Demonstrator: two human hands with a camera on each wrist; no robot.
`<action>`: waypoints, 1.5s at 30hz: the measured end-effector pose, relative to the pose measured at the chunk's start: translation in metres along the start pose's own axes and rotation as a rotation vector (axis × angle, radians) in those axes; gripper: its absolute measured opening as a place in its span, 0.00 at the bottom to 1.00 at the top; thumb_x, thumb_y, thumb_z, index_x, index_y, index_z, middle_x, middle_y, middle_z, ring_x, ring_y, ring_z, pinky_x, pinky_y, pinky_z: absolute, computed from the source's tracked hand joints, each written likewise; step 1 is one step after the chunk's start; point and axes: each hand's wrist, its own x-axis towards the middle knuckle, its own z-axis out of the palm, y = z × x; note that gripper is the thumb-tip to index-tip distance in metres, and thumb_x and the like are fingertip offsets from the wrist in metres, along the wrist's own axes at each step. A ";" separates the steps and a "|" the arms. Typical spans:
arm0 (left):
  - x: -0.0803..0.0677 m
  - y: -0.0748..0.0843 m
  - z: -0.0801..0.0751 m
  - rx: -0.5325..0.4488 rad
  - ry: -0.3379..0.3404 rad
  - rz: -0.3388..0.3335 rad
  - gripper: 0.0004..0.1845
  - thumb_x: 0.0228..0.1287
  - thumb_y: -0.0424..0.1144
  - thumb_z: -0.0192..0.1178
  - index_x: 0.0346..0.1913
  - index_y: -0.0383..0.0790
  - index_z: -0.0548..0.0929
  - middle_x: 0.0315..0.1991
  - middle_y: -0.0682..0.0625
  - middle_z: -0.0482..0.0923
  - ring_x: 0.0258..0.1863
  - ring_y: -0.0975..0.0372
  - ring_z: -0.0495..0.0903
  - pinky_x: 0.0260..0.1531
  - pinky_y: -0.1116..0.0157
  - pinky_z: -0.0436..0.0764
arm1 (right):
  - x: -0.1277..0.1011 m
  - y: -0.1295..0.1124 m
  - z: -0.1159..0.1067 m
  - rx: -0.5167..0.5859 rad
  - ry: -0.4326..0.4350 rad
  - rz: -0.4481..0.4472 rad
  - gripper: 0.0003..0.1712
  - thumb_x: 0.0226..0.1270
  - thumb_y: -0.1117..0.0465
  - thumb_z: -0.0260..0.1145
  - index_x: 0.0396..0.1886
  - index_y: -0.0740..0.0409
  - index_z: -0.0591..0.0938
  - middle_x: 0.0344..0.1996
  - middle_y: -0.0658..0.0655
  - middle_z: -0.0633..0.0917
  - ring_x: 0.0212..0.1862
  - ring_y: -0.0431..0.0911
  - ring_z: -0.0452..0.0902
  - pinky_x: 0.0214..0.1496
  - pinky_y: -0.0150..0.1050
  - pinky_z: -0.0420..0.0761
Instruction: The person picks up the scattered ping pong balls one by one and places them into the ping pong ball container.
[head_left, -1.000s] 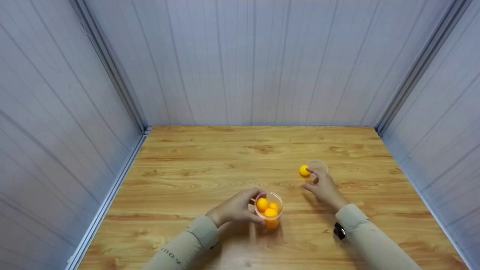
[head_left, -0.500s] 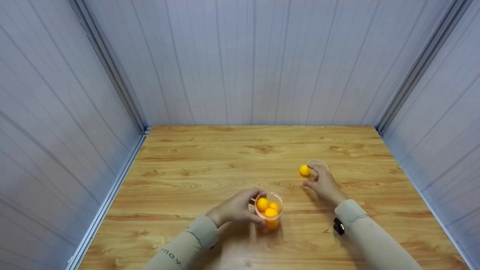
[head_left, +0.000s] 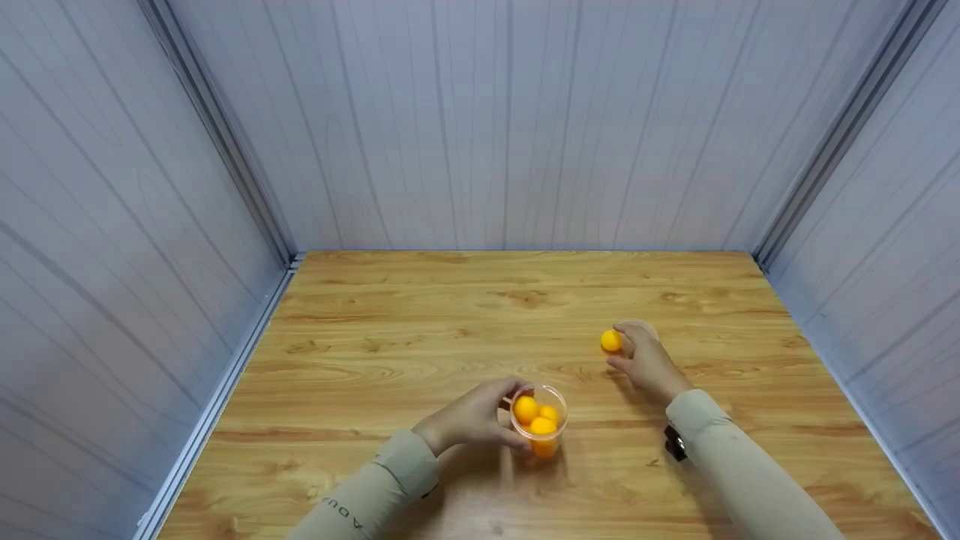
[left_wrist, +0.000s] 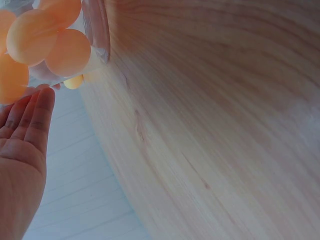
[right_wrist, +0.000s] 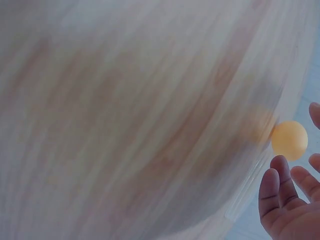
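A clear plastic cup (head_left: 559,405) stands upright near the middle front of the table, with several orange ping-pong balls (head_left: 543,427) inside. My left hand (head_left: 474,416) grips it from the left, fingers and thumb curled around its side. In the left wrist view, the cup's balls (left_wrist: 32,37) show above the fingers. A single ping-pong ball (head_left: 610,340) lies on the table farther back to the right. My right hand (head_left: 651,365) is beside that ball, thumb and fingers spread apart. In the right wrist view, the ball (right_wrist: 290,140) sits just beyond the fingertips; whether they touch it I cannot tell.
A clear round disc, perhaps a lid (head_left: 643,327), lies flat behind the right hand and is partly hidden by it. Pale panel walls (head_left: 480,150) enclose the wooden table (head_left: 420,315) at the back and both sides.
My right hand has shifted slightly, its thumb coming closer to the lone ball and covering more of the disc. The left hand and the cup stay practically in place.
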 end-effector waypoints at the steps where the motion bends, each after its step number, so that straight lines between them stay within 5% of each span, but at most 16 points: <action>1: 0.000 0.000 0.000 -0.002 0.001 0.000 0.42 0.57 0.46 0.85 0.73 0.44 0.77 0.66 0.50 0.82 0.63 0.61 0.80 0.71 0.60 0.79 | 0.001 0.000 0.000 -0.003 -0.003 0.003 0.41 0.78 0.63 0.71 0.82 0.70 0.65 0.81 0.75 0.64 0.82 0.73 0.57 0.82 0.71 0.61; 25: 0.001 0.001 0.001 0.000 0.000 -0.005 0.42 0.58 0.45 0.85 0.73 0.42 0.77 0.66 0.51 0.83 0.62 0.62 0.80 0.70 0.61 0.80 | 0.003 -0.002 0.006 -0.040 -0.012 -0.039 0.26 0.75 0.71 0.71 0.70 0.72 0.79 0.68 0.75 0.80 0.69 0.69 0.78 0.73 0.66 0.78; 33: 0.001 0.001 0.001 0.007 0.003 -0.021 0.44 0.58 0.46 0.85 0.75 0.39 0.75 0.67 0.50 0.82 0.64 0.61 0.80 0.71 0.60 0.79 | 0.002 -0.010 0.007 -0.016 0.007 -0.042 0.27 0.73 0.70 0.73 0.69 0.73 0.79 0.62 0.73 0.83 0.55 0.60 0.84 0.59 0.54 0.87; 45: 0.001 -0.001 0.000 0.006 0.003 -0.012 0.43 0.59 0.45 0.84 0.75 0.40 0.75 0.68 0.46 0.82 0.64 0.61 0.80 0.71 0.60 0.80 | -0.001 -0.029 0.007 -0.027 0.048 -0.115 0.26 0.71 0.69 0.76 0.66 0.74 0.82 0.57 0.71 0.86 0.51 0.58 0.83 0.50 0.42 0.86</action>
